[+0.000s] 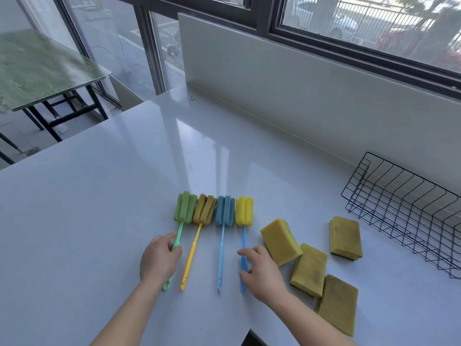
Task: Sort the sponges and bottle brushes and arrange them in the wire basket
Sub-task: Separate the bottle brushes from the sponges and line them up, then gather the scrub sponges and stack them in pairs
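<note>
Several sponge-headed bottle brushes lie side by side on the white counter: a green brush [185, 208], an ochre brush with a yellow handle [204, 210], a blue brush [224, 211] and a yellow-headed brush with a blue handle [244, 211]. My left hand [159, 258] is closed around the green brush's handle. My right hand [262, 273] rests on the blue handle of the yellow-headed brush, fingers curled on it. Several yellow sponges lie to the right, the nearest sponge [281, 241] beside my right hand. The black wire basket [409, 213] stands empty at the far right.
A white backsplash [299, 78] and window run along the back of the counter. The counter's front edge has a corner notch [249, 332] between my arms. A green-topped folding table [37, 68] stands beyond the counter at the left.
</note>
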Tool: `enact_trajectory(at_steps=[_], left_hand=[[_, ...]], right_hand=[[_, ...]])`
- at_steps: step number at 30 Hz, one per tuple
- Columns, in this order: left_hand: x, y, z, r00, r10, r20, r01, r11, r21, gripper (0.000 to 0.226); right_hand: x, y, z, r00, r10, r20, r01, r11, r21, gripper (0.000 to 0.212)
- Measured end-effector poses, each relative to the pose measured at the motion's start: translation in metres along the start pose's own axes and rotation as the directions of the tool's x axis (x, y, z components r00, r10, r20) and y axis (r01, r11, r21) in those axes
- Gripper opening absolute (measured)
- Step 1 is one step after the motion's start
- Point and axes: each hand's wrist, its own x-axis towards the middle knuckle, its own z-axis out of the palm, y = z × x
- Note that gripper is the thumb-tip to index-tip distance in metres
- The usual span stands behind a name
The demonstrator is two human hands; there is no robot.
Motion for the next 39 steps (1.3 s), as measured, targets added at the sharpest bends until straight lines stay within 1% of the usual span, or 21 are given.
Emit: enact_trajectory(at_steps=[6,8,11,14,18,21,23,27,30,32,34,36,38,39], left_hand=[[-0.008,0.003,-0.003,0.999,-0.042,-0.023,0.042,0.999,-0.004,0.043],[-0.015,0.008,-0.004,0.999,-0.024,-0.048,0.026,0.999,0.036,0.043],[-0.025,0.019,-0.005,0.993,0.08,-0.088,-0.067,0.988,0.138,0.043],[-0.033,0.035,-0.003,0.983,0.16,-0.085,-0.144,0.974,0.173,0.044],[-0.047,0.06,0.004,0.971,0.232,-0.055,-0.219,0.961,0.169,0.041],[-0.059,0.081,0.015,0.947,0.321,-0.015,-0.315,0.937,0.15,0.042],[-0.068,0.097,0.024,0.927,0.373,0.029,-0.374,0.919,0.123,0.041],[-0.092,0.132,0.048,0.883,0.457,0.106,-0.464,0.884,0.054,0.039],[-0.117,0.158,0.07,0.814,0.549,0.187,-0.553,0.832,-0.038,0.036],[-0.134,0.174,0.088,0.747,0.612,0.261,-0.617,0.784,-0.072,0.034],[-0.153,0.189,0.107,0.681,0.654,0.33,-0.671,0.737,-0.076,0.033],[-0.17,0.203,0.122,0.61,0.698,0.374,-0.74,0.671,-0.046,0.034],[-0.184,0.214,0.136,0.543,0.729,0.417,-0.82,0.568,0.073,0.043],[-0.19,0.219,0.142,0.522,0.737,0.428,-0.845,0.516,0.141,0.048]], right_hand=[[-0.003,-0.003,-0.002,1.0,-0.002,0.007,0.002,1.0,0.01,0.05],[-0.004,-0.003,-0.003,1.0,-0.006,0.003,0.006,1.0,0.008,0.05],[-0.006,-0.004,-0.006,1.0,-0.015,-0.015,0.015,1.0,0.0,0.049],[-0.01,-0.004,-0.012,0.998,-0.052,-0.047,0.051,0.999,-0.015,0.048],[-0.019,0.0,-0.025,0.991,-0.085,-0.103,0.084,0.996,-0.014,0.047],[-0.032,0.007,-0.039,0.983,-0.082,-0.164,0.084,0.996,0.006,0.046],[-0.043,0.015,-0.05,0.977,-0.064,-0.203,0.071,0.997,0.028,0.043],[-0.072,0.04,-0.075,0.96,0.017,-0.281,0.004,0.997,0.075,0.037],[-0.101,0.067,-0.094,0.94,0.113,-0.322,-0.083,0.991,0.105,0.035],[-0.124,0.088,-0.105,0.918,0.191,-0.347,-0.152,0.979,0.137,0.037],[-0.152,0.112,-0.114,0.88,0.271,-0.389,-0.214,0.959,0.184,0.036],[-0.181,0.138,-0.122,0.82,0.359,-0.447,-0.282,0.931,0.231,0.034],[-0.208,0.163,-0.127,0.738,0.441,-0.51,-0.368,0.897,0.244,0.033],[-0.219,0.175,-0.129,0.689,0.473,-0.549,-0.421,0.878,0.228,0.032]])
